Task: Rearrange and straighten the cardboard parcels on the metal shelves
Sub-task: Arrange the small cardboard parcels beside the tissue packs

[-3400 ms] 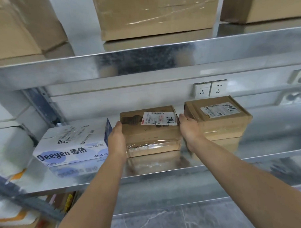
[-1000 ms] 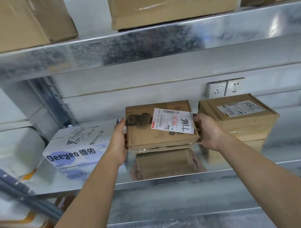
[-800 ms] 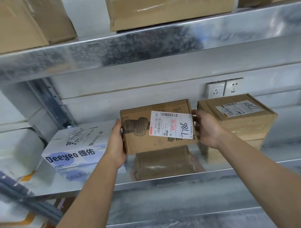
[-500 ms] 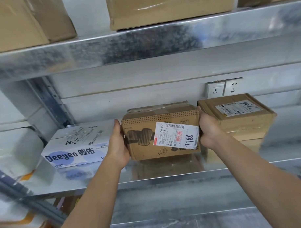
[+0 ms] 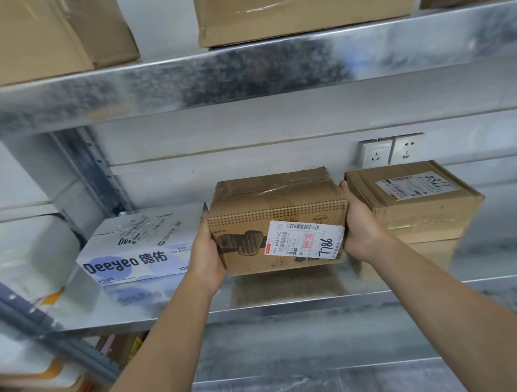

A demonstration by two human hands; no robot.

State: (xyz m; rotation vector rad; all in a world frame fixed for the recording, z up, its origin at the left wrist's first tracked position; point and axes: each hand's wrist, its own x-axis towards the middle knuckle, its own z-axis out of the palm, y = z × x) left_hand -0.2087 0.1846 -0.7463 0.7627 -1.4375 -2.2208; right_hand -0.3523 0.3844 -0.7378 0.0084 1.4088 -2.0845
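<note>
Galvanised steel shelving fills the view against a pale wall, the upper shelf [image 5: 247, 76] loaded with large cardboard cartons [image 5: 300, 12]. On the lower shelf [image 5: 284, 309], white packages [image 5: 27, 253] sit at the far left end, and just beside them a white Deeyeo tissue carton [image 5: 136, 247] lies angled to the front edge.

A person's left hand [image 5: 206, 250] lies along the left end of the middle parcel [image 5: 275, 207], fingers stretched up that face and the heel of the hand wrapped round the lower front corner. The brown box is clamped between both hands near the middle of the shelf, its taped side uppermost and its shipping label [image 5: 304, 238], handwritten 7786, facing forward. Whether its base rests on the metal or hangs just above cannot be told; only a reflection shows beneath. The right hand [image 5: 359, 230] cups the right end, thumb raised along the edge, fingers hidden behind the box.

Just beside that hand, a second labelled parcel [image 5: 413, 202] tops a short stack below two wall sockets [image 5: 390, 150].

The step in hand looks like setting the box down label-front. Next it likely needs lowering flat and squaring to the front edge, with the right fingers kept clear of the narrow gap beside the stack.
</note>
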